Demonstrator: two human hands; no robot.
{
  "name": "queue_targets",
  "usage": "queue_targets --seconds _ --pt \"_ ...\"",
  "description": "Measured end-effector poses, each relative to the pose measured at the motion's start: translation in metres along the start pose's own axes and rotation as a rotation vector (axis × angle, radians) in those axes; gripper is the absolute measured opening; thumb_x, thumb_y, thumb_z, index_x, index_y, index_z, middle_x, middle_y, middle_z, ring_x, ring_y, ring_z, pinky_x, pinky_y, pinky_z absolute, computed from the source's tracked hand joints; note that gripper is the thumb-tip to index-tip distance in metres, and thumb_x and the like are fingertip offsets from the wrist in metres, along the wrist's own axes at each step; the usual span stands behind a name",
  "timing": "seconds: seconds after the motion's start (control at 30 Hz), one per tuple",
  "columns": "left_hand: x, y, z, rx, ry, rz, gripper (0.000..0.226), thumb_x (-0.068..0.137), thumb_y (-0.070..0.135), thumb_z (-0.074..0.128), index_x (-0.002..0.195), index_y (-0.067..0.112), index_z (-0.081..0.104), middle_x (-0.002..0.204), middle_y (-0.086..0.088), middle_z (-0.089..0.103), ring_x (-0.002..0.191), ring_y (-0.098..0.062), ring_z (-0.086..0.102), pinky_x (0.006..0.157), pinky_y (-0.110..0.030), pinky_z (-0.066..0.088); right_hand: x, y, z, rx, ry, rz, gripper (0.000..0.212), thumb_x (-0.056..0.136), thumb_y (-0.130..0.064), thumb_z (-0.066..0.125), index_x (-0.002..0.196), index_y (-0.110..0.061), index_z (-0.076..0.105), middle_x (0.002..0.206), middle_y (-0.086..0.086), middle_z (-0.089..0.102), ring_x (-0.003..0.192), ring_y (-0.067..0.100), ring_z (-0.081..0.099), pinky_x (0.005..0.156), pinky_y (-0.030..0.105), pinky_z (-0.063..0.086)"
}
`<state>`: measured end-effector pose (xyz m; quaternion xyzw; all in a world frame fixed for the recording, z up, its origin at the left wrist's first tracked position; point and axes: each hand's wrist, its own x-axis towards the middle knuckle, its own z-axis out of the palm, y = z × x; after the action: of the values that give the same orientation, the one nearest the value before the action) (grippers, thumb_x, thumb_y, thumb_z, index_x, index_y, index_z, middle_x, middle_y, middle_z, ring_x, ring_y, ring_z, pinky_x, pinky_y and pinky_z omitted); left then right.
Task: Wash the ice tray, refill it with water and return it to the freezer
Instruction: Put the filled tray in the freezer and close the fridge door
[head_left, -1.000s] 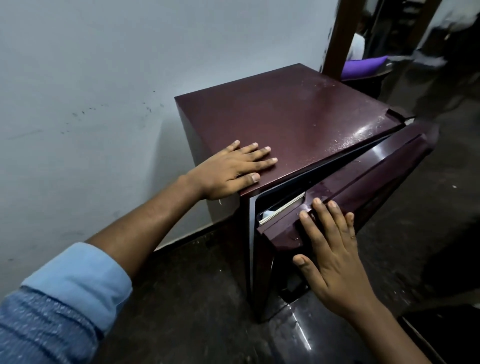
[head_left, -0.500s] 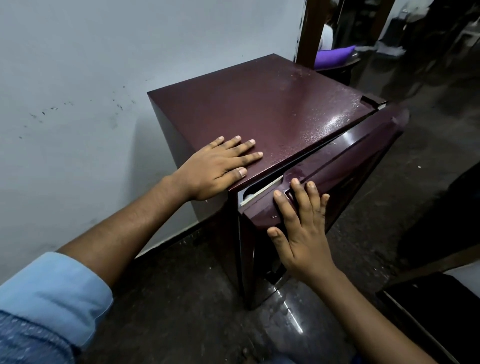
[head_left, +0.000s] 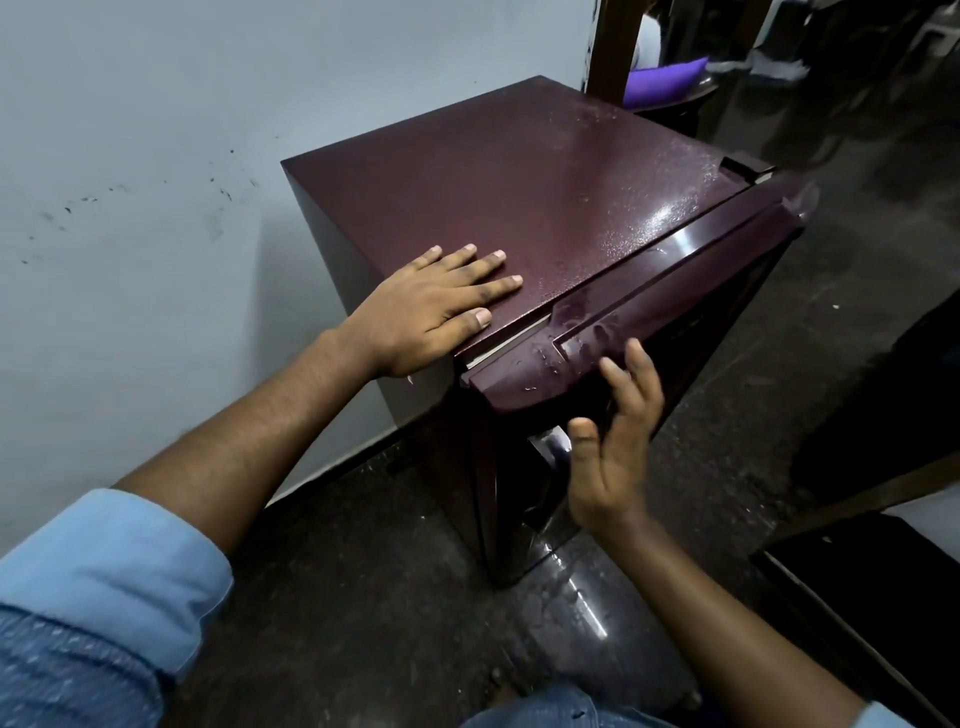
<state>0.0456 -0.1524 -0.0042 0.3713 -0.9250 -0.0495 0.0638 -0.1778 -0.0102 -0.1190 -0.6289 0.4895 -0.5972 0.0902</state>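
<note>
We judge task near end: fridge (head_left: 519, 218) door (head_left: 675, 291) almost shut against cabinet, thin gap showing at near corner. Ice tray not visible; we presume it inside freezer, cannot confirm. Our left hand (head_left: 431, 306) lies flat, fingers spread, on fridge top. Our right hand (head_left: 613, 441) hovers open just beside door front, gripping nothing. Water droplets on door rim. Grey wall (head_left: 156, 156) left of fridge; dark glossy floor (head_left: 597, 613) below; purple cushion (head_left: 660, 80) beyond.
</note>
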Motion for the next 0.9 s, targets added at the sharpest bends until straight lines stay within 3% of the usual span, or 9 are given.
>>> queue_targets --seconds 0.1,0.2,0.27,0.37,0.43,0.5,0.57,0.77,0.9 --pt "0.000 0.002 -0.001 -0.008 0.014 0.001 0.054 0.110 0.045 0.026 0.164 0.041 0.030 0.174 0.009 0.020 0.163 -0.020 0.012 0.132 -0.045 0.006 -0.032 0.005 -0.001 0.203 0.156 0.395 0.030 0.106 -0.034 0.040 0.120 -0.016 0.061 0.120 0.010 0.061 0.116 0.021 0.058 0.099 0.053 0.046" --pt "-0.001 0.002 -0.001 -0.007 0.027 -0.011 0.054 0.110 0.044 0.028 0.163 0.040 0.031 0.174 0.008 0.022 0.163 -0.021 0.014 0.131 -0.046 0.008 -0.055 0.012 0.001 0.291 0.103 0.653 0.045 0.108 -0.039 0.035 0.090 -0.010 0.064 0.081 -0.008 0.067 0.079 0.002 0.060 0.076 0.023 0.048" --pt "-0.002 0.003 0.000 -0.005 0.028 -0.016 0.054 0.110 0.044 0.028 0.163 0.040 0.032 0.174 0.008 0.023 0.162 -0.021 0.015 0.132 -0.047 0.010 -0.058 0.017 0.008 0.339 0.073 0.733 0.050 0.110 -0.034 0.033 0.083 -0.006 0.064 0.073 -0.008 0.069 0.070 0.002 0.061 0.069 0.017 0.047" --pt "-0.002 0.005 0.000 -0.005 0.039 -0.024 0.054 0.109 0.043 0.028 0.163 0.039 0.034 0.173 0.008 0.025 0.162 -0.021 0.017 0.131 -0.048 0.012 -0.055 0.022 0.022 0.426 0.054 0.778 0.078 0.107 -0.049 0.032 0.073 0.014 0.062 0.067 0.024 0.066 0.063 0.032 0.063 0.066 0.031 0.051" --pt "-0.001 0.006 0.002 -0.007 0.060 -0.030 0.054 0.108 0.043 0.029 0.162 0.039 0.036 0.172 0.008 0.027 0.162 -0.021 0.019 0.131 -0.049 0.014 -0.054 0.023 0.033 0.506 0.116 0.853 0.089 0.099 -0.066 0.038 0.076 0.017 0.060 0.064 0.034 0.058 0.059 0.037 0.060 0.065 0.034 0.051" --pt "-0.001 0.007 0.003 -0.015 0.080 -0.042 0.054 0.108 0.042 0.029 0.161 0.039 0.038 0.172 0.009 0.029 0.161 -0.020 0.020 0.131 -0.049 0.016 -0.053 0.019 0.039 0.543 0.188 0.911 0.081 0.096 -0.065 0.040 0.065 0.007 0.057 0.052 0.023 0.054 0.049 0.028 0.056 0.055 0.030 0.049" --pt "-0.001 0.009 0.004 -0.016 0.091 -0.051 0.054 0.108 0.042 0.029 0.161 0.039 0.038 0.172 0.010 0.029 0.161 -0.020 0.021 0.130 -0.048 0.016 -0.050 0.015 0.043 0.543 0.210 0.888 0.068 0.100 -0.050 0.031 0.049 -0.010 0.052 0.041 0.011 0.048 0.039 0.020 0.048 0.046 0.025 0.041" --pt "-0.004 0.014 0.005 0.003 0.107 -0.054 0.055 0.108 0.041 0.025 0.162 0.036 0.038 0.171 0.009 0.029 0.161 -0.022 0.022 0.130 -0.047 0.017 -0.049 0.018 0.046 0.537 0.199 0.844 0.069 0.102 -0.040 0.025 0.045 -0.015 0.056 0.038 0.001 0.045 0.035 0.015 0.044 0.043 0.024 0.034" --pt "-0.004 0.014 0.003 0.011 0.090 -0.044 0.055 0.109 0.041 0.024 0.163 0.036 0.035 0.172 0.011 0.027 0.162 -0.021 0.020 0.130 -0.047 0.017 -0.049 0.016 0.046 0.543 0.212 0.843 0.068 0.098 -0.053 0.032 0.046 -0.014 0.052 0.039 0.004 0.045 0.036 0.016 0.044 0.046 0.028 0.034"
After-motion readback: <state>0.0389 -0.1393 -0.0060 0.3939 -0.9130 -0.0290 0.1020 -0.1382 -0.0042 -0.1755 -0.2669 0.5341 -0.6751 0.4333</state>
